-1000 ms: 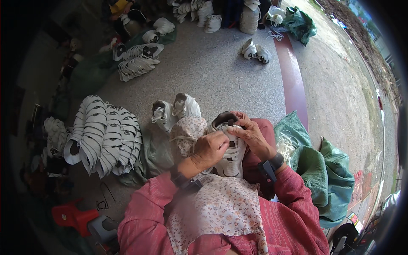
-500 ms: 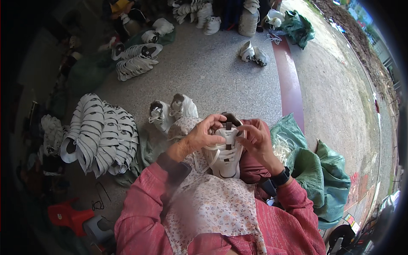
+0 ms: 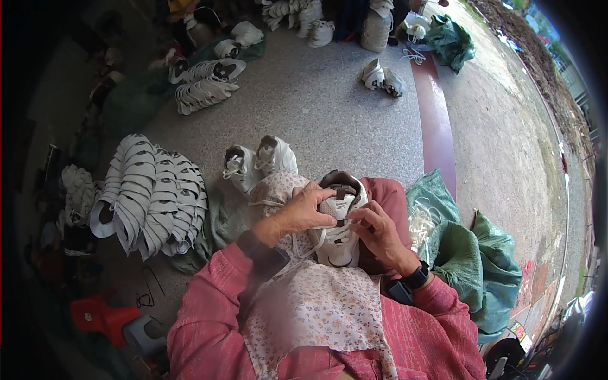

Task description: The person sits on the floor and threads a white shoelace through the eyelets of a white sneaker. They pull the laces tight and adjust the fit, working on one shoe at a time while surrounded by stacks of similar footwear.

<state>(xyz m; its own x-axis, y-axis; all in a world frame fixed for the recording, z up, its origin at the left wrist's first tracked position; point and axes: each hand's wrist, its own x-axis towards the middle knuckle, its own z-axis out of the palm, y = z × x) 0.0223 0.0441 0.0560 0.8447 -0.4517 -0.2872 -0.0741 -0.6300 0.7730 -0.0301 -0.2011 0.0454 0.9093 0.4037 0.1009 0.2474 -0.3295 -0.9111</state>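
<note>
A white sneaker [image 3: 339, 252] with a dark brown lining rests on my lap, its toe toward me and its opening away. My left hand [image 3: 304, 208] grips the sneaker at the left of its tongue [image 3: 342, 204], thumb and fingers curled round the collar and eyelet edge. At the right eyelet edge, my right hand [image 3: 379, 233] pinches the white shoelace with thumb and forefinger; the exact pinch point is small and partly hidden. A loose lace end [image 3: 322, 239] hangs down the sneaker's left side.
Beyond my knee stand a pair of laced white sneakers [image 3: 277, 156]. Nested white shoe uppers [image 3: 142, 196] are stacked at the left, near a red plastic stool [image 3: 101, 320]. Green sacks [image 3: 465, 253] lie at my right, with white laces [image 3: 420, 226] on one.
My right hand has moved down from the top of the tongue to the right eyelet edge. The left hand has shifted slightly on the sneaker, and more of its opening now shows.
</note>
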